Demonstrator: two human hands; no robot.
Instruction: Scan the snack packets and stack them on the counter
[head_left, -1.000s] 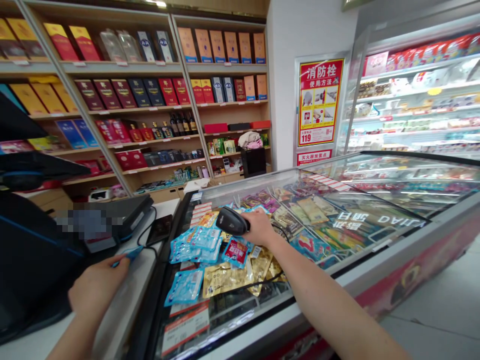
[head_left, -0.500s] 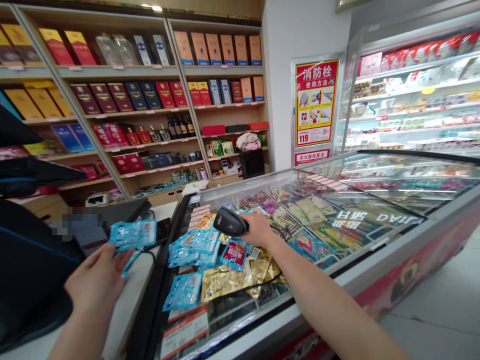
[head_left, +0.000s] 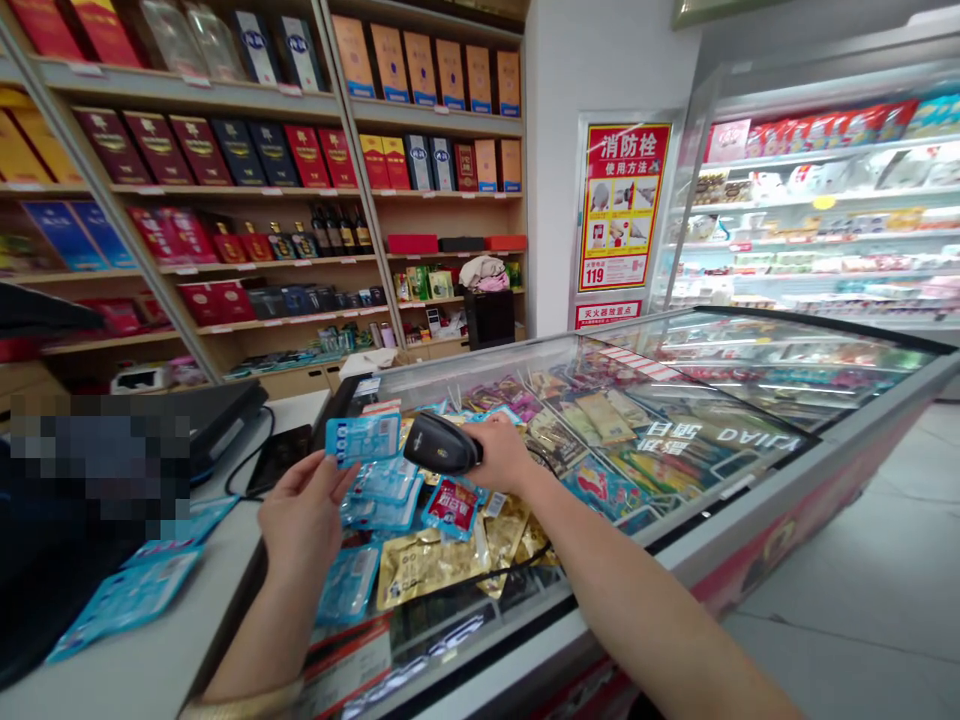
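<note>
A small blue packet [head_left: 363, 439] is pinched by its lower left corner in my left hand [head_left: 306, 505]. My right hand [head_left: 504, 452] is wrapped round a black handheld scanner [head_left: 441, 444], whose head points left at the packet. Below both hands, blue packets [head_left: 386, 500], a red-and-blue packet [head_left: 453, 506] and gold packets [head_left: 431, 562] lie on the glass top of a freezer [head_left: 480, 655]. The scanner's cable runs across the gold packets.
More blue packets [head_left: 135, 590] lie on the white counter [head_left: 202, 620] at left, beside a black device [head_left: 225, 420] and a dark phone-like slab [head_left: 281, 458]. Shelves of boxes [head_left: 247, 150] stand behind. A lit display fridge [head_left: 825, 220] is at right.
My left hand has moved right with the blue packet, from over the counter to just in front of the scanner. The view has shifted, and more blue packets show on the counter.
</note>
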